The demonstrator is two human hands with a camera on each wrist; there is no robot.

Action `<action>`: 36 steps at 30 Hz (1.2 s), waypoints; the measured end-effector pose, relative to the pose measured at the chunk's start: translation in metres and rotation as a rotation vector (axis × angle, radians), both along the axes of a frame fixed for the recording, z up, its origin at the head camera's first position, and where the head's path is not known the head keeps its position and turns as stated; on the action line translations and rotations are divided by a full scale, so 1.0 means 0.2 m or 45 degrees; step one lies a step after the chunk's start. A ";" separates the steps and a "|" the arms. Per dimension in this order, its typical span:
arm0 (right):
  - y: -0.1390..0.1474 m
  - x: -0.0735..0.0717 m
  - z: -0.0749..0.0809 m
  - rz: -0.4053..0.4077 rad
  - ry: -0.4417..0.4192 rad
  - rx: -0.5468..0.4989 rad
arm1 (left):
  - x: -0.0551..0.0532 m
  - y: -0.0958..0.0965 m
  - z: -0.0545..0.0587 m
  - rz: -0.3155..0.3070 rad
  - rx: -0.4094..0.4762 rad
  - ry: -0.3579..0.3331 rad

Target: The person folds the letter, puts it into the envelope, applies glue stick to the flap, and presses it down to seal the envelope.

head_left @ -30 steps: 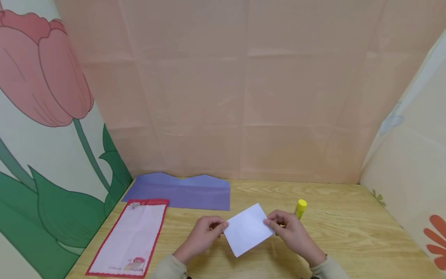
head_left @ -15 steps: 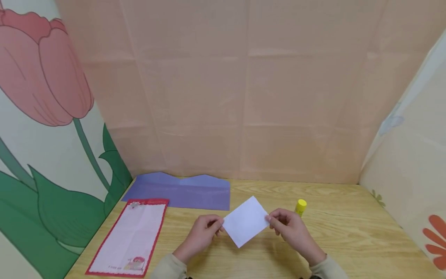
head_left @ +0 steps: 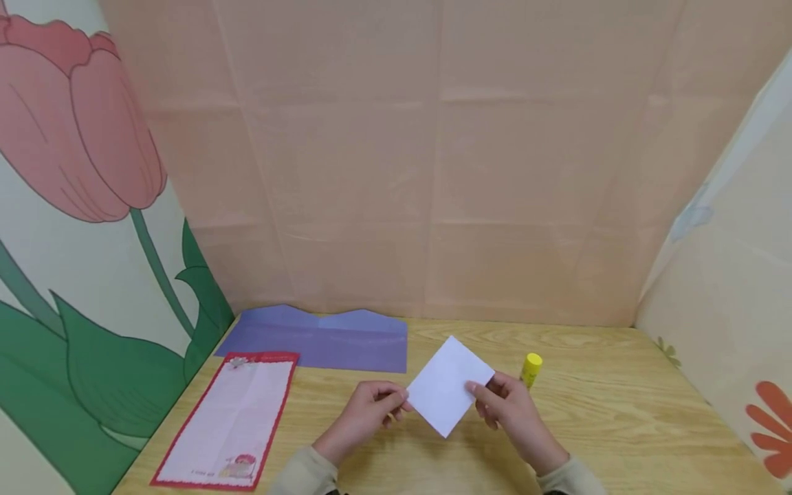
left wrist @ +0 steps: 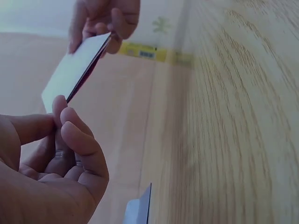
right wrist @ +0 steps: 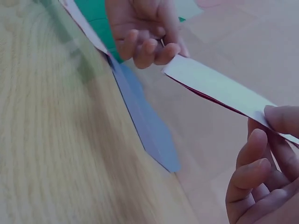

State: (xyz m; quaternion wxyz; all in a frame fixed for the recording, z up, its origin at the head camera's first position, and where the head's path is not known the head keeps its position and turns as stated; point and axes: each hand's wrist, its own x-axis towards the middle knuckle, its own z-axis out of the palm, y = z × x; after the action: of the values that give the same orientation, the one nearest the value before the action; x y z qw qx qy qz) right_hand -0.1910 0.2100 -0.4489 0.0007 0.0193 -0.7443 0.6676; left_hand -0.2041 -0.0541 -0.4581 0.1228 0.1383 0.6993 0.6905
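Observation:
A folded sheet of white paper [head_left: 442, 392] is held up between both hands, turned like a diamond in the head view. My left hand [head_left: 368, 416] pinches its left corner between thumb and fingers. At the right corner my right hand [head_left: 510, 412] grips it, thumb on the white face and fingers behind. The left wrist view shows the paper's [left wrist: 74, 70] edge with thin layers and a dark red inner side. That red also lines the lower edge of the paper [right wrist: 219, 88] in the right wrist view.
A yellow glue stick [head_left: 531, 369] stands behind the right hand. To the left lies a red-bordered sheet of letter paper [head_left: 232, 419], its top edge by a purple envelope [head_left: 346, 350] with its flap open. The wooden table [head_left: 643, 426] meets a draped backdrop.
The white paper has turned further toward a diamond and tilted up. My right hand has shifted its hold, with the thumb now further in on the paper's face.

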 end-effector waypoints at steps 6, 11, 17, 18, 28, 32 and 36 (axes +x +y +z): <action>-0.01 0.01 -0.03 0.019 -0.016 -0.005 | 0.00 0.02 -0.01 -0.013 0.014 0.018; -0.01 0.01 -0.05 -0.018 -0.020 0.005 | -0.03 -0.02 -0.01 0.053 -0.451 0.342; 0.00 0.01 -0.07 -0.037 -0.025 0.002 | -0.08 -0.07 -0.04 0.340 -1.048 0.660; 0.00 0.01 -0.07 -0.036 -0.022 0.004 | -0.09 -0.07 -0.04 0.377 -1.115 0.652; 0.00 0.02 -0.08 -0.009 -0.037 0.052 | -0.17 -0.13 -0.07 0.303 -1.371 0.405; 0.00 0.02 -0.08 -0.006 -0.045 0.058 | -0.19 -0.14 -0.05 0.249 -1.338 0.362; 0.00 0.02 -0.08 0.018 -0.051 0.063 | -0.22 -0.16 -0.03 0.287 -1.320 0.336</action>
State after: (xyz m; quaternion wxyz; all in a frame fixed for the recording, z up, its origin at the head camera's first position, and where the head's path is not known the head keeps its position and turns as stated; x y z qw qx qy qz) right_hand -0.1870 0.2106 -0.4651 -0.0195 0.0112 -0.7603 0.6491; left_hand -0.2478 -0.0853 -0.4644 0.0113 0.0694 0.9680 0.2410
